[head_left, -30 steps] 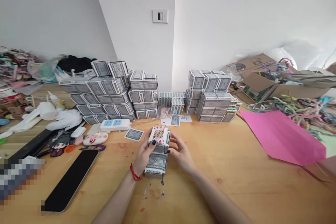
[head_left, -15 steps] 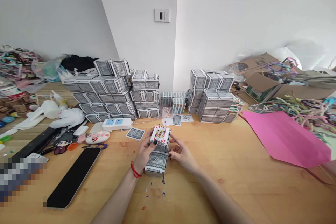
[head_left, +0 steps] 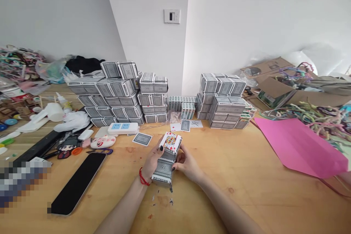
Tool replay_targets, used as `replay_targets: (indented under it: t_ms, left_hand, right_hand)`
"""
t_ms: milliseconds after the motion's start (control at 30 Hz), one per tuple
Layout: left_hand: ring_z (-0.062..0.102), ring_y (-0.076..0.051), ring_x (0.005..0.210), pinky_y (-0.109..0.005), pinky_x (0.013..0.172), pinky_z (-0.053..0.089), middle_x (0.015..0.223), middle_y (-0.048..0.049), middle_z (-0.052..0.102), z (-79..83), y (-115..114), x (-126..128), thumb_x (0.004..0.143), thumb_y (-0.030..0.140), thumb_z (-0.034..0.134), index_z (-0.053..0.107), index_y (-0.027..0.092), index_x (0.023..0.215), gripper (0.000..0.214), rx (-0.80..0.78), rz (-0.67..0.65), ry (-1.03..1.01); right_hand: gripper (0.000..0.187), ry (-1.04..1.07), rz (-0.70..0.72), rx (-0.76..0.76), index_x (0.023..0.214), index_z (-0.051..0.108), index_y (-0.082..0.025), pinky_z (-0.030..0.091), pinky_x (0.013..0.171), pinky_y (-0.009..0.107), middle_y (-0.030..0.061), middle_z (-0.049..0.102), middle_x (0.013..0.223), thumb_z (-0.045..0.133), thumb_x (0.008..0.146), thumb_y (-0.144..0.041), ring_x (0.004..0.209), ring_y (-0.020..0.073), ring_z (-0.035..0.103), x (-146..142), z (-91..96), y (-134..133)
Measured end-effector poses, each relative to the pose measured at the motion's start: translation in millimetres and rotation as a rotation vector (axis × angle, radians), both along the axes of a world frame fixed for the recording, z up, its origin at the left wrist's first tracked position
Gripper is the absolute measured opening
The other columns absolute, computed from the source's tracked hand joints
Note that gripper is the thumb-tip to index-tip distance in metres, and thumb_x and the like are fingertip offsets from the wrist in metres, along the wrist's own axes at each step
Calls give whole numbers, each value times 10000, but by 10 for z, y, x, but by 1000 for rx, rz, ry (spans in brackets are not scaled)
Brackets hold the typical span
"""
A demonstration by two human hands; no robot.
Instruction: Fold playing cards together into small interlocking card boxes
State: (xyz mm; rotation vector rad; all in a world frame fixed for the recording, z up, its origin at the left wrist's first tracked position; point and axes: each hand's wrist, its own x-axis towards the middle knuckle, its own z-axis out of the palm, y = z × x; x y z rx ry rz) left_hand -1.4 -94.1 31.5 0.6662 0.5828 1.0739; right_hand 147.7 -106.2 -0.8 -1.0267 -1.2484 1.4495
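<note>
Card-covered blocks (head_left: 164,166), two, lower centre, grasped between my left hand (head_left: 151,161) and right hand (head_left: 189,164). Step: apparently aligning; next seemingly calls for even pressure.

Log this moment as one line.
left hand: grips card block | right hand: at block's right side | face card: face up atop block

A wooden table (head_left: 274,197) bears stacked card blocks (head_left: 229,105), a phone (head_left: 79,183) and pink paper (head_left: 301,148).

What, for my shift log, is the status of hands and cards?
Left hand grips card block; right hand at its right side. Face card on top, diamonds showing. Loose card beyond, to the left.
</note>
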Motion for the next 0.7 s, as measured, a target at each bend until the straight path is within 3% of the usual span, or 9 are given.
replay_targets:
  t_ms: [233, 333, 467, 567, 700]
  left_hand:
    - [609, -242, 906, -354, 785, 481, 993, -92, 654, 46, 52, 9, 746, 365, 571, 497, 161, 1154, 463, -11, 70, -16]
    - [594, -247, 947, -384, 829, 456, 1024, -81, 643, 107, 86, 1, 765, 455, 505, 470, 186, 1182, 497, -41, 122, -42]
    - [569, -254, 994, -407, 861, 430, 1045, -73, 635, 132, 135, -12, 753, 546, 451, 442, 215, 1210, 565, -41, 187, -47]
    - [553, -257, 1018, -416, 873, 418, 1058, -71, 628, 116, 147, -4, 753, 555, 442, 435, 219, 1216, 572, -73, 194, -62]
    - [522, -250, 1061, -405, 904, 396, 1105, -65, 603, 126, 118, 29, 780, 523, 424, 449, 224, 1205, 521, -49, 174, -96]
  right_hand:
    - [861, -14, -90, 50, 1212, 402, -209, 348, 489, 203, -67, 443, 610, 796, 456, -333, 535, 88, 401, 15, 47, -6]
    - [687, 66, -130, 18, 1186, 442, -215, 376, 468, 213, -43, 499, 644, 688, 591, -453, 504, 85, 431, 72, 80, -2]
    - [515, 284, 35, -167, 1043, 540, -150, 440, 498, 258, 12, 564, 624, 448, 753, -565, 524, 124, 532, 90, 135, -36]
    - [440, 454, 177, -281, 943, 566, -148, 482, 610, 327, 72, 631, 771, 479, 756, -536, 679, 172, 603, 23, 159, -98]
    - [342, 540, 141, -319, 974, 537, -182, 473, 730, 370, 67, 640, 905, 567, 743, -433, 829, 193, 609, -48, 203, -149]
